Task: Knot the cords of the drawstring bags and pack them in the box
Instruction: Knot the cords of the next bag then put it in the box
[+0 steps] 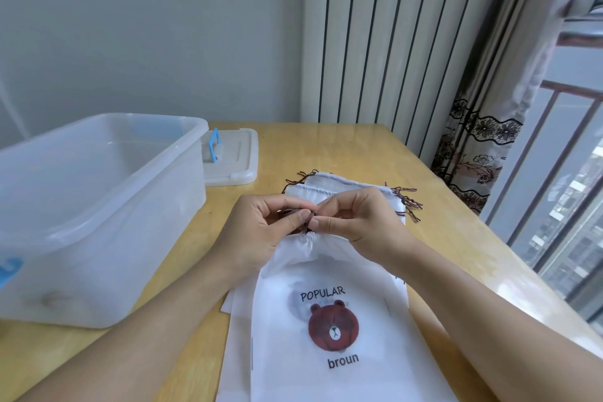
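Pinching cord (pixel 309 218) between both hands, left hand (pixel 265 229), right hand (pixel 355 219).

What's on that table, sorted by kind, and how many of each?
Drawstring bags: at least 3; one with a bear print being tied, the others stacked behind and partly hidden
Clear plastic box: 1
Box lid with blue handle: 1
Total: at least 5

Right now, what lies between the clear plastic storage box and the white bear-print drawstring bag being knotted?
Head view: only the left hand and bare wooden table between box and bag.
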Tool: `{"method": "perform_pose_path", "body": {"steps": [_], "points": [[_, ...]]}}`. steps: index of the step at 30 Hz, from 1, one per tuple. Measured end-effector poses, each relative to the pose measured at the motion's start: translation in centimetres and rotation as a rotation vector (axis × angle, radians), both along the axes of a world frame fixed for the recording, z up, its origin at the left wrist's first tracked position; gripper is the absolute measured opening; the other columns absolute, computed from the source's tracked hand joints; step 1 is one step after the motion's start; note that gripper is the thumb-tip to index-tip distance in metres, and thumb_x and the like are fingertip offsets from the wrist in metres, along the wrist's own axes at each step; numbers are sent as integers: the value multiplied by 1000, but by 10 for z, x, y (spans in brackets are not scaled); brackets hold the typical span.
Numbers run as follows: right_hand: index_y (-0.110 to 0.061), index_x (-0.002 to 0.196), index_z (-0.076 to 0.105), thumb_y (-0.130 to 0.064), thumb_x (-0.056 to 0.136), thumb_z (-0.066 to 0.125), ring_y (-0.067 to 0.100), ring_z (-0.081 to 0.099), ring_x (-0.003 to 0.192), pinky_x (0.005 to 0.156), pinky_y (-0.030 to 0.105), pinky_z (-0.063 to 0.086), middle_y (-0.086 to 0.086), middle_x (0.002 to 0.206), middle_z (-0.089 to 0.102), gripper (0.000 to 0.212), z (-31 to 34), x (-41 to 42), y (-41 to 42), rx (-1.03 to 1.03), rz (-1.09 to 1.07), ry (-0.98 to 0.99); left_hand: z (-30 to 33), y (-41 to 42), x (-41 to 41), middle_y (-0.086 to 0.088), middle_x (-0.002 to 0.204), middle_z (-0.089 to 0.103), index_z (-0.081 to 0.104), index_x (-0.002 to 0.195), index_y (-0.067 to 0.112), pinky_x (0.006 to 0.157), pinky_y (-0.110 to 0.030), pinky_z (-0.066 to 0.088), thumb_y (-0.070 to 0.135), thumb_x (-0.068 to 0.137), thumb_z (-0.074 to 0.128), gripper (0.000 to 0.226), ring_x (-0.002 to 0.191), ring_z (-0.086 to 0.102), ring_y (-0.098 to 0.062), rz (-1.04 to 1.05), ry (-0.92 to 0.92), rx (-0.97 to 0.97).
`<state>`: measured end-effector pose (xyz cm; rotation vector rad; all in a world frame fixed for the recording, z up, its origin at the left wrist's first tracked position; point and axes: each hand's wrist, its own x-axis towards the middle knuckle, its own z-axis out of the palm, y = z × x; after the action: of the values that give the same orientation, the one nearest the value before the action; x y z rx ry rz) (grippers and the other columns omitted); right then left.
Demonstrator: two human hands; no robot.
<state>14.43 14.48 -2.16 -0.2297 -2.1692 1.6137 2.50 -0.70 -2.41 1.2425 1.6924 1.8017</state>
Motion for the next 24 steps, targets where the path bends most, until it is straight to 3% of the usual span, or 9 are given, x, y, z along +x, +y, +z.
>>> {"method": "perform_pose_path", "body": {"steps": [2,6,10,13,15,17,20,22,24], "points": [[-4,77,73,-15,79,85,46,70,94,92,59,52,21,91,76,17,0,-1,0,27,0,2,0,0,-1,-3,90,79,78,96,12,81,-24,58,0,91,67,17,89,75,-18,24,59,-11],[-3,72,63,-8,85,77,37,74,83,79,59,58,17,85,76,20,1,-2,-1,189,-49,24,0,1,0,2,89,79,79,95,14,85,-30,59,3,89,71,16,89,75,-16,80,136,-35],[-8,76,60,-11,85,75,24,64,58,52,36,47,10,68,71,18,0,-3,-3,351,-155,73,1,3,4,4,86,78,80,93,17,81,-26,58,2,88,73,17,85,74,-13,107,203,-10],[-16,86,68,-13,88,68,11,61,56,53,23,43,0,71,74,3,3,-3,-9,359,-103,5,2,3,7,5,83,77,80,91,18,76,-22,57,2,87,73,19,79,74,-12,104,217,2],[-11,85,72,-11,92,67,14,59,57,54,25,43,-3,73,73,8,3,-4,-6,282,-51,-38,2,3,6,6,84,78,80,91,19,78,-23,58,2,87,73,19,81,74,-11,110,208,10],[-3,88,71,-10,93,69,15,47,57,55,24,37,4,71,64,9,6,-2,3,70,30,-83,3,3,5,5,87,78,80,91,21,80,-26,59,2,87,72,21,84,74,-13,99,191,24],[-10,88,72,-21,79,85,25,47,83,74,33,39,16,89,60,19,6,2,14,-211,189,-149,4,3,6,3,89,78,79,91,20,81,-26,59,1,88,71,21,86,75,-14,53,165,33],[-7,91,68,-25,71,90,27,48,88,73,27,44,18,94,57,35,3,3,15,-299,261,-198,4,3,7,1,90,78,79,92,13,80,-23,57,-1,88,70,17,88,74,-15,21,142,38],[-3,96,63,-23,72,88,24,54,80,71,24,46,15,90,57,40,5,4,13,-311,306,-251,3,3,7,-3,90,78,78,93,5,79,-22,56,-2,88,69,13,88,75,-17,-7,106,41]]}}
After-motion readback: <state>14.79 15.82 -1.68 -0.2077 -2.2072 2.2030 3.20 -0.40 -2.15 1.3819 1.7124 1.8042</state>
